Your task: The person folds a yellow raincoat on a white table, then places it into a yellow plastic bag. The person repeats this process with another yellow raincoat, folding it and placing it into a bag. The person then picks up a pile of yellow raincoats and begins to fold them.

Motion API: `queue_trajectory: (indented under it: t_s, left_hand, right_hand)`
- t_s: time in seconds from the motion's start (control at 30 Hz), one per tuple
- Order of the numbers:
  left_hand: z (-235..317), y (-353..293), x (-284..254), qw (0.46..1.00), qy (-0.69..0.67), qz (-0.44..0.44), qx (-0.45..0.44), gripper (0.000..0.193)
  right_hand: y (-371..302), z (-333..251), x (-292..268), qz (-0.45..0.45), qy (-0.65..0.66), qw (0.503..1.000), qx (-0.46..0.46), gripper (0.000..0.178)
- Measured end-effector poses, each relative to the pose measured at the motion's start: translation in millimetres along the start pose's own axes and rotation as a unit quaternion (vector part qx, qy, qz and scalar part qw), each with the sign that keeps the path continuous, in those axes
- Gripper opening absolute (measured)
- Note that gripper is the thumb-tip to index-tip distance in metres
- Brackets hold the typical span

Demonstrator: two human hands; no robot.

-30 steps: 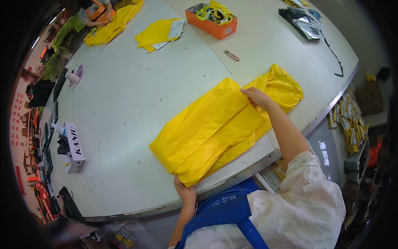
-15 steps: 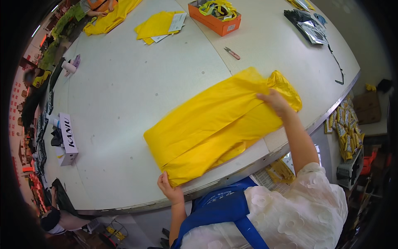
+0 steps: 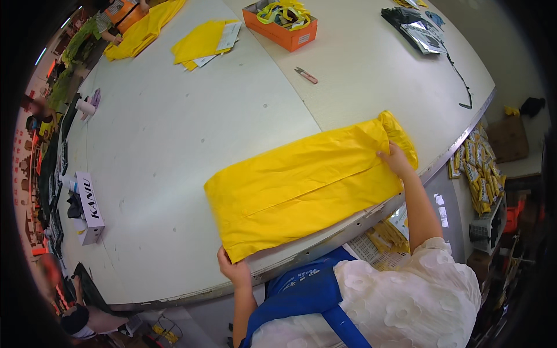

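A folded yellow garment (image 3: 307, 185) of thin, slightly shiny fabric lies in a long band across the near part of the table, its right end bunched and rolled up. At its near left corner my left hand (image 3: 234, 269) pinches the edge, thumb on top. My right hand (image 3: 398, 161) grips the fabric close to the bunched right end, with the fingers partly hidden in the folds. A long crease runs along the band between the two hands.
On the pale table (image 3: 191, 116) lie thread snips (image 3: 306, 75), an orange box (image 3: 278, 29) of yellow straps, flat yellow pieces with papers (image 3: 203, 43), and dark and silver packets (image 3: 415, 32). A white box (image 3: 90, 209) stands left. Another person (image 3: 122, 14) handles yellow fabric far left.
The garment has been pulled flatter and straighter, and its loose near edge now lies in line. My left hand has shifted slightly down, my right hand slightly down and right along the fabric.
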State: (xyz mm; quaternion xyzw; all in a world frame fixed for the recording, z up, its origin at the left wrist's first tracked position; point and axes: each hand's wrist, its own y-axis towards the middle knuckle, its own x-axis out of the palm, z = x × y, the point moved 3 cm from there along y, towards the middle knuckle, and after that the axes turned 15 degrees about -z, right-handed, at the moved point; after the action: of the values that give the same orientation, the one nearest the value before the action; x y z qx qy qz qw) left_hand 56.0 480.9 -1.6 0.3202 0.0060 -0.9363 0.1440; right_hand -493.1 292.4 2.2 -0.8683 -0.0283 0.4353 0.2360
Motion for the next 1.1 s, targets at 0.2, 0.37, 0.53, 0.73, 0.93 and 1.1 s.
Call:
queue_trajectory:
  t_s: [0.2,0.37,0.53,0.73,0.93,1.1]
  left_hand:
    - [11,6,-23,0.986,0.146,-0.009,0.084,0.049]
    - [-8,5,6,0.991,-0.102,-0.012,-0.089,0.056]
    - [10,-6,-18,0.962,0.234,-0.141,-0.023,0.062]
    - [24,3,-61,0.928,0.092,-0.357,-0.054,0.07]
    - [-8,150,-74,0.947,-0.118,-0.291,-0.064,0.055]
    - [-1,207,-18,0.88,-0.118,-0.434,-0.15,0.023]
  right_hand:
    - [-19,-2,-17,0.044,-0.141,0.985,0.092,0.047]
    - [-1,23,-15,-0.001,0.061,0.994,-0.087,0.037]
    - [-6,12,-21,-0.052,0.21,0.976,-0.024,0.034]
    - [-15,7,-13,-0.062,0.216,0.973,-0.045,0.033]
    - [-16,-9,-18,-0.092,0.21,0.973,-0.016,0.032]
    - [-2,9,-20,-0.111,0.191,0.975,-0.01,0.031]
